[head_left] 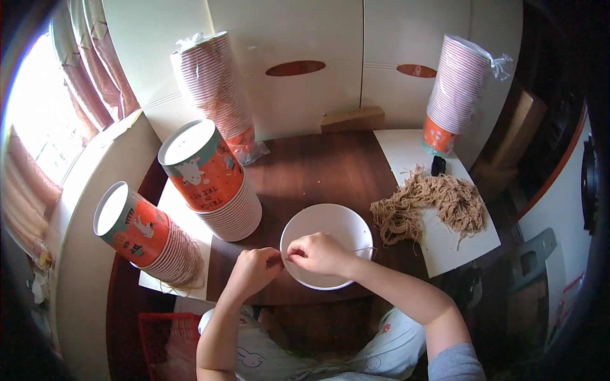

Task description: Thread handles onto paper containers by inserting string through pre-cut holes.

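A white paper bucket (343,222) stands upright with its mouth up near the table's front edge, its inside facing me. Over its mouth reaches my right hand (318,253), fingertips pinched together at the left rim. My left hand (257,272) is closed just outside that same rim, its fingertips close to those of the right. What either pinch holds is too small to make out. At the bucket's right rim, a thin tan cord (365,249) shows beside my right wrist. A heap of tan cord pieces (438,206) lies to the right.
Stacked orange and teal printed buckets (210,171) stand at left, beside a shorter stack (143,232) with cord at its base. Plastic-wrapped stacks rise at the back left (213,82) and back right (451,95). A black object (438,166) touches the cord heap.
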